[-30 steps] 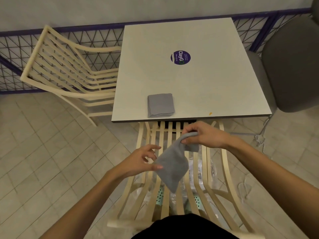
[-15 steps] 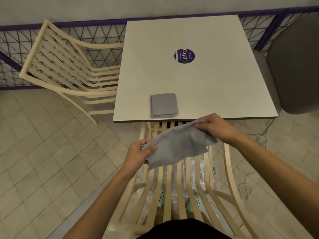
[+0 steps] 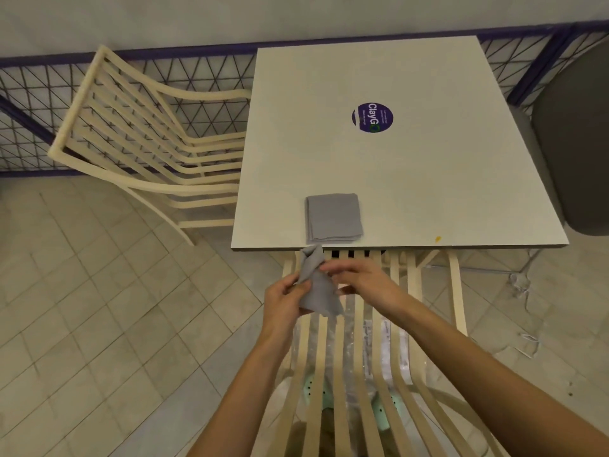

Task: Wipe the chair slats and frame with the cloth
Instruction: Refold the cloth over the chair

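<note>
at the far left a second cream slatted chair (image 3: 148,153) stands tilted toward the white square table (image 3: 428,179), its seat end tucked just under the table's left edge, with a purple wire-mesh fence (image 3: 36,94) behind it. on the table's near edge lies a folded grey cloth (image 3: 333,217), flat and square, and past it near the middle a round purple sticker (image 3: 372,117); a small orange speck (image 3: 437,239) sits by the near right corner. below the table edge the left hand (image 3: 283,300) pinches the bunched grey cloth (image 3: 315,285) between thumb and fingers, and the right hand (image 3: 359,282), blurred, grips the same cloth from the other side. the cloth is gathered into a narrow bundle whose long axis runs up and away, one corner poking toward the table edge, the broader end hanging down over the chair slats (image 3: 349,374) without clearly touching them. the slats run lengthwise away from the person and pass under the table; clear plastic and something pale green show through them. at the right a dark grey padded chair (image 3: 573,143) is beside the table. the floor (image 3: 99,308) is beige tile.
</note>
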Demonstrator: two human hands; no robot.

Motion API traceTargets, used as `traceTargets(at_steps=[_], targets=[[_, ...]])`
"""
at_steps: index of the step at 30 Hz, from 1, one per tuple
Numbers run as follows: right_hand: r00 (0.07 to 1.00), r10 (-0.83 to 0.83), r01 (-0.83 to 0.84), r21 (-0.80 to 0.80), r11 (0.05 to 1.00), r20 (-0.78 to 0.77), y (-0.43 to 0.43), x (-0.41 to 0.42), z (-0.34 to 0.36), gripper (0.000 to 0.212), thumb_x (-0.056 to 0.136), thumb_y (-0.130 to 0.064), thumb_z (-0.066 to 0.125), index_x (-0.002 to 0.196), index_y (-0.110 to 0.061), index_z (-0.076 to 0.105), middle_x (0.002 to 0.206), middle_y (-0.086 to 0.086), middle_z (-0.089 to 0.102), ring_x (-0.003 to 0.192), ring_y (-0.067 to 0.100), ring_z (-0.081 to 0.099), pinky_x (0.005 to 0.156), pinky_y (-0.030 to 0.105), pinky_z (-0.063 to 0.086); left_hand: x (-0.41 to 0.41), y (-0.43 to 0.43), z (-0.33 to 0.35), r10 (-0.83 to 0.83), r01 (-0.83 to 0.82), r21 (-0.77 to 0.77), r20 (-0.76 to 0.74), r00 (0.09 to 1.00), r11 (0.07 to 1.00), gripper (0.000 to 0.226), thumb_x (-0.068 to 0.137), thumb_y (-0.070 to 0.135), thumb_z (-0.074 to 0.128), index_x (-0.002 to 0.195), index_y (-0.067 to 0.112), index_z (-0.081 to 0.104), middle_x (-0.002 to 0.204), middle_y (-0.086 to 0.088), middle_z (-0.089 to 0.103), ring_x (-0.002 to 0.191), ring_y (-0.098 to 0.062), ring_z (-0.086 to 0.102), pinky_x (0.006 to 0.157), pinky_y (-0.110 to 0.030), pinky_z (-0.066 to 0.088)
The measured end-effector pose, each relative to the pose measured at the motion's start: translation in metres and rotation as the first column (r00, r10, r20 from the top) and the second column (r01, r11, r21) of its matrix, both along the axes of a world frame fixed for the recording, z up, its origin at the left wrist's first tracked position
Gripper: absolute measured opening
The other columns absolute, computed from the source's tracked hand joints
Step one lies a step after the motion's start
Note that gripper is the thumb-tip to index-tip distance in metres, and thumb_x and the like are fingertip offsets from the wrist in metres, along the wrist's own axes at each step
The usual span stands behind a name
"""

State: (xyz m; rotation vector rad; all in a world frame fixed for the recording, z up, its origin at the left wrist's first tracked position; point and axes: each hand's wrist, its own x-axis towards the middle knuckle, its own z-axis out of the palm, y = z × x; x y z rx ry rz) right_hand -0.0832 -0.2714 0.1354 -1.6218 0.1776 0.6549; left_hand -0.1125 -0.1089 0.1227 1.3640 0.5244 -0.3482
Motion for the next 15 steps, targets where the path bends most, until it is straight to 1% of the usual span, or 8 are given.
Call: traceTargets(at_steps=[2, 3, 5, 7, 9, 11, 14, 15], targets=[[0.977, -0.177, 0.183, 0.038, 0.982, -0.122, -0.001, 0.018, -0.014, 0.028, 0.091, -0.022, 0.061, 0.119, -0.021, 0.064, 0.119, -0.001, 0.063, 0.113, 0.018, 0.059, 0.092, 0.036, 0.05, 0.017, 0.016, -0.002, 0.069, -0.068, -0.083, 0.006, 0.998, 0.994, 0.02, 0.091, 0.003, 0.056, 0.109, 0.004, 0.067, 0.096, -0.01, 0.072, 0.085, -0.021, 0.069, 0.062, -0.029, 0.055], [0.95, -0.202, 0.229, 0.09, 0.969, -0.238, -0.001, 0.024, -0.023, 0.034, 0.089, -0.032, 0.065, 0.121, -0.022, 0.062, 0.119, 0.001, 0.063, 0.112, 0.02, 0.059, 0.093, 0.039, 0.049, 0.025, 0.024, -0.002, 0.095, -0.093, -0.157, 0.004, 0.995, 0.983, 0.021, 0.091, 0.001, 0.054, 0.108, 0.004, 0.066, 0.096, -0.009, 0.072, 0.085, -0.022, 0.069, 0.062, -0.029, 0.055], [0.871, -0.142, 0.28, 0.238, 0.93, -0.47, 0.01, 0.038, -0.039, 0.047, 0.084, -0.043, 0.068, 0.124, -0.019, 0.062, 0.118, 0.008, 0.063, 0.108, 0.027, 0.06, 0.096, 0.047, 0.048, 0.045, 0.039, -0.002, 0.115, -0.105, -0.295, 0.018, 0.993, 0.95, 0.024, 0.09, -0.004, 0.051, 0.107, 0.006, 0.065, 0.095, -0.007, 0.073, 0.085, -0.02, 0.07, 0.062, -0.027, 0.056], [0.828, -0.122, 0.362, 0.355, 0.862, -0.548, 0.028, 0.055, -0.047, 0.043, 0.084, -0.034, 0.069, 0.123, -0.015, 0.062, 0.115, 0.012, 0.065, 0.107, 0.031, 0.062, 0.096, 0.05, 0.049, 0.066, 0.052, -0.004, 0.1, -0.083, -0.352, 0.029, 0.995, 0.932, 0.027, 0.089, -0.004, 0.05, 0.109, 0.007, 0.065, 0.098, -0.005, 0.073, 0.087, -0.019, 0.07, 0.063, -0.027, 0.056], [0.851, -0.199, 0.402, 0.361, 0.842, -0.486, 0.046, 0.078, -0.047, 0.026, 0.087, -0.012, 0.064, 0.113, -0.01, 0.064, 0.109, 0.013, 0.067, 0.097, 0.027, 0.065, 0.085, 0.042, 0.055, 0.089, 0.063, -0.013, 0.091, -0.081, -0.277, 0.025, 0.996, 0.958, 0.025, 0.088, -0.002, 0.052, 0.107, 0.009, 0.065, 0.099, -0.004, 0.072, 0.09, -0.021, 0.068, 0.065, -0.03, 0.054], [0.888, -0.292, 0.388, 0.239, 0.89, -0.354, 0.06, 0.107, -0.046, 0.023, 0.085, 0.002, 0.062, 0.107, -0.004, 0.064, 0.105, 0.016, 0.067, 0.087, 0.024, 0.067, 0.074, 0.035, 0.057, 0.11, 0.073, -0.026, 0.099, -0.098, -0.127, -0.003, 0.995, 0.987, 0.017, 0.088, 0.004, 0.058, 0.101, 0.012, 0.066, 0.099, -0.003, 0.071, 0.094, -0.023, 0.065, 0.071, -0.036, 0.054], [0.924, -0.301, 0.312, 0.014, 0.95, -0.236, 0.072, 0.139, -0.055, 0.047, 0.078, -0.007, 0.072, 0.122, -0.006, 0.055, 0.113, 0.018, 0.064, 0.096, 0.029, 0.065, 0.076, 0.039, 0.057, 0.138, 0.088, -0.05, 0.052, -0.047, 0.079, -0.061, 0.997, 0.996, 0.023, 0.089, 0.02, 0.065, 0.11, 0.011, 0.062, 0.109, -0.006, 0.068, 0.1, -0.023, 0.065, 0.072, -0.039, 0.059], [0.936, -0.275, 0.272, -0.047, 0.961, -0.22, 0.073, 0.146, -0.061, 0.044, 0.078, -0.01, 0.072, 0.119, -0.008, 0.056, 0.108, 0.016, 0.064, 0.093, 0.028, 0.064, 0.075, 0.039, 0.056, 0.146, 0.093, -0.058, 0.002, 0.012, 0.171, -0.083, 0.997, 0.985, 0.028, 0.088, 0.024, 0.067, 0.112, 0.012, 0.059, 0.111, -0.006, 0.066, 0.098, -0.022, 0.065, 0.07, -0.038, 0.059]])
